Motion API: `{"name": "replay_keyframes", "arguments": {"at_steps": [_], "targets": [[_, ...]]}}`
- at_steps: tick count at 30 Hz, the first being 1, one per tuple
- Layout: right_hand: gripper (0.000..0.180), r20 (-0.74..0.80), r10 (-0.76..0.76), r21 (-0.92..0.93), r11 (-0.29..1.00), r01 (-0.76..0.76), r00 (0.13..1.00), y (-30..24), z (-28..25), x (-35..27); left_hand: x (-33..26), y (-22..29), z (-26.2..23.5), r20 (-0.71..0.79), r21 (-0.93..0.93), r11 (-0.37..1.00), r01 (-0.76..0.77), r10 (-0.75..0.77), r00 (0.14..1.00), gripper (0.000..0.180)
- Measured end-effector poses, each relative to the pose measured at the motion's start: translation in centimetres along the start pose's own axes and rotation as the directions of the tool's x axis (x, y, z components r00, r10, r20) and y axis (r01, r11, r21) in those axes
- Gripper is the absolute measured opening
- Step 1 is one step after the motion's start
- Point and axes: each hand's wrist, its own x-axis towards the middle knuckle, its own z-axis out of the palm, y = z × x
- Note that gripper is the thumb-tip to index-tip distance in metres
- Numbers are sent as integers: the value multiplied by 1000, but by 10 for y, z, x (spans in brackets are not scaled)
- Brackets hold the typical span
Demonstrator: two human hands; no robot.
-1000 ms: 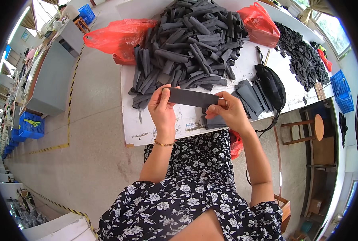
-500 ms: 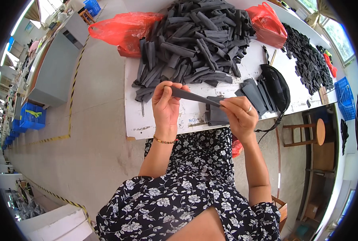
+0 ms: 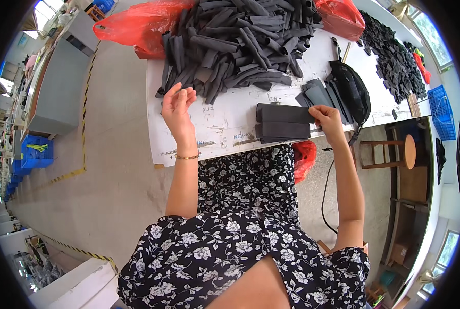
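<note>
A flat dark sleeve [image 3: 284, 113] is being gripped at its end by the right hand [image 3: 327, 119], atop a small stack [image 3: 281, 131] just left of it. The left hand [image 3: 177, 105] is being held open, empty, beside the dark pile [image 3: 235, 41].

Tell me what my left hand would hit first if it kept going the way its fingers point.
Probably the pile of dark strips: the left hand hovers open over the white table, fingers aimed at its near edge; height is unclear.

Two red plastic bags on the table: one [image 3: 137, 26] well beyond left-hand fingers, another [image 3: 340, 15] far beyond right-hand fingers; third red bag [image 3: 304, 157] just below right fingers.
</note>
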Motion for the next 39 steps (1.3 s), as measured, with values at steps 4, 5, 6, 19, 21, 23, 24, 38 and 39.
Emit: {"name": "replay_keyframes", "arguments": {"at_steps": [4, 5, 6, 19, 21, 23, 24, 38, 39], "targets": [[21, -9, -13, -65, 998, 12, 1000, 17, 12, 8, -5, -22, -8, -4, 193, 977, 84, -85, 996, 18], [23, -66, -98, -254, 964, 78, 993, 19, 14, 6, -6, -27, -8, -6, 197, 977, 81, -82, 997, 18], [27, -106, -194, -436, 891, 129, 975, 19, 15, 4, -8, -31, -8, -3, 263, 963, 61, -63, 998, 18], [19, -127, -496, -776, 588, 225, 859, 76, -29, 39, 47, -72, 132, 690, 492, 228, -840, 486, 536, 12], [24, -129, -498, -810, 551, 198, 857, 75, -33, 34, 54, -75, 142, 471, 548, 391, -739, 586, 659, 12], [33, -170, -483, -893, 443, 72, 859, 77, -34, 32, 71, -73, 137, -114, 595, 734, -326, 478, 871, 33], [41, -159, -501, -927, 373, 47, 851, 77, -30, 33, 81, -75, 127, -227, 606, 779, -162, 364, 903, 40], [15, 232, -499, -912, 185, 365, 835, 79, -27, 49, 84, -68, 65, 80, -158, 929, 335, -326, 942, 13], [14, 170, -545, -889, 276, 367, 821, 75, -32, 48, 80, -65, 64, 85, -164, 928, 335, -325, 942, 13]]}}
